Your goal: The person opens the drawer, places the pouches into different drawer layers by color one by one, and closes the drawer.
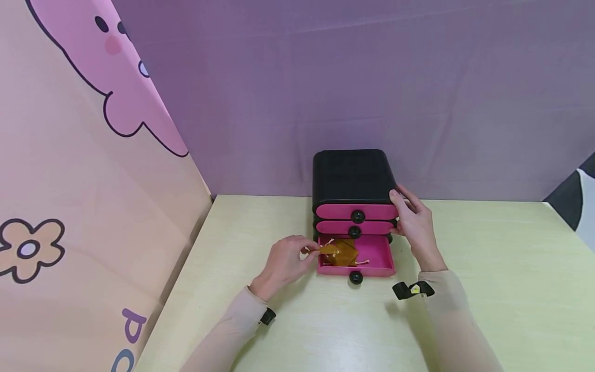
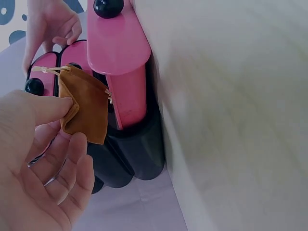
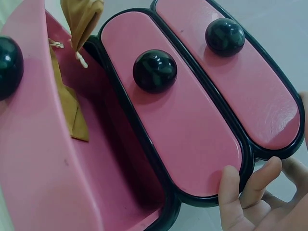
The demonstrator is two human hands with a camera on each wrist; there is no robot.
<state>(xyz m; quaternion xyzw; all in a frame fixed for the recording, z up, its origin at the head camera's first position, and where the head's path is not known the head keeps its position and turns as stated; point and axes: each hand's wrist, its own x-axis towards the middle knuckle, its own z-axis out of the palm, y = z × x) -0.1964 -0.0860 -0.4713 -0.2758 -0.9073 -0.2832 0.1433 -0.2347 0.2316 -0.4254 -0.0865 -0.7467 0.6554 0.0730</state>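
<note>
A small black cabinet (image 1: pixel 353 175) with pink drawers and round black knobs stands at the back of the table. Its bottom drawer (image 1: pixel 382 250) is pulled out, while the upper two are closed. Between thumb and fingers, my left hand (image 1: pixel 288 262) pinches a mustard-brown drawstring pouch (image 2: pixel 89 108) over the left side of that drawer. Another brown pouch (image 3: pixel 71 113) lies inside it, with pale cord ends showing. My right hand (image 1: pixel 418 227) grips the cabinet's right side, its fingertips (image 3: pixel 230 180) touching the front beside the middle drawer (image 3: pixel 187 130).
The pale wooden table (image 1: pixel 502 289) extends to both sides and in front of the cabinet. A purple cloth wall (image 1: pixel 353 88) rises behind, and a printed panel (image 1: pixel 102 181) borders the left. A black strap (image 1: pixel 413 290) sits at the right wrist.
</note>
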